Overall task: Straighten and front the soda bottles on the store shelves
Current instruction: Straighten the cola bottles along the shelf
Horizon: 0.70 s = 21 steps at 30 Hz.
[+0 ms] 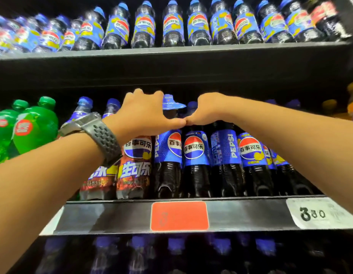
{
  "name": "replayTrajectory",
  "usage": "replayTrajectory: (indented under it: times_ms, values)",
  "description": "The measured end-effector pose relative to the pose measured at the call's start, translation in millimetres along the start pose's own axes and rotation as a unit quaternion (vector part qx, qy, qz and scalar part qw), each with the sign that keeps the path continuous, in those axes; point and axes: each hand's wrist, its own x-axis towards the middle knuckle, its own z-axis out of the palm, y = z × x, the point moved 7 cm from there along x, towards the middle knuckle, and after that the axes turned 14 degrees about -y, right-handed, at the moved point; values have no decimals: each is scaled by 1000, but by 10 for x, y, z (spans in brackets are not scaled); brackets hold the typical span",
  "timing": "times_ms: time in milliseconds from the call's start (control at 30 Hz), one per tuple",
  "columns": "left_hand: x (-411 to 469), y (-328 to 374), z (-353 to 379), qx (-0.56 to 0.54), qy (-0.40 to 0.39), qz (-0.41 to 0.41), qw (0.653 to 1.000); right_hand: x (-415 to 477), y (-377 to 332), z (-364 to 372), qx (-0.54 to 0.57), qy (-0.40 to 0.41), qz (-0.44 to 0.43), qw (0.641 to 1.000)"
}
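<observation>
Head view: both hands reach to the necks of the front row on the middle shelf (122, 216).

1. Left hand (144, 113): the knuckles are bent and the fingers fold down behind the bottle necks. The thumb lies stretched to the right across the shoulder of a blue-labelled Pepsi bottle (167, 149). What the hidden fingers close on cannot be told. A grey wristwatch (88, 121) sits on this wrist.
2. Right hand (207, 109): it is seen from the back, with the fingers hidden behind it, so its grip cannot be told. The thumb tip touches the left thumb tip, in front of the neck of the next Pepsi bottle (195, 149).
3. A blue hat-shaped neck tag (171, 102) shows in the gap between the two hands, above the joined thumbs.

Row layout, middle shelf: a brown-labelled Pepsi bottle (136, 157) stands below the left hand. The blue-labelled bottles follow to its right, upright and touching, with their labels turned to different angles. Green soda bottles (35, 125) stand at far left.

The shelf rail carries a red tag (179, 215) and a white price label (318, 213). The upper shelf holds a full row of Pepsi bottles (171, 24).
</observation>
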Motion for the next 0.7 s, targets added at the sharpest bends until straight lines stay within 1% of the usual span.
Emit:
replayTrajectory:
  times_ms: [33, 100, 200, 333, 400, 533, 700]
  values:
    - [14, 25, 8, 21, 10, 9, 1000, 19, -4, 1, 18, -6, 4, 1000]
    - [42, 51, 25, 26, 23, 22, 999, 41, -1, 2, 61, -20, 11, 998]
    - [79, 32, 45, -21, 9, 29, 999, 41, 18, -22, 110, -28, 9, 994]
    - [158, -34, 48, -95, -30, 12, 995, 116, 64, -93, 85, 24, 44, 995]
    - [198, -16, 15, -97, -15, 14, 995, 179, 92, -108, 85, 57, 61, 993]
    - [296, 4, -117, -76, 30, 12, 997, 233, 150, -139, 133, 95, 76, 984]
    - [377, -2, -184, -77, 28, -7, 997, 166, 234, -200, 193, 114, 67, 972]
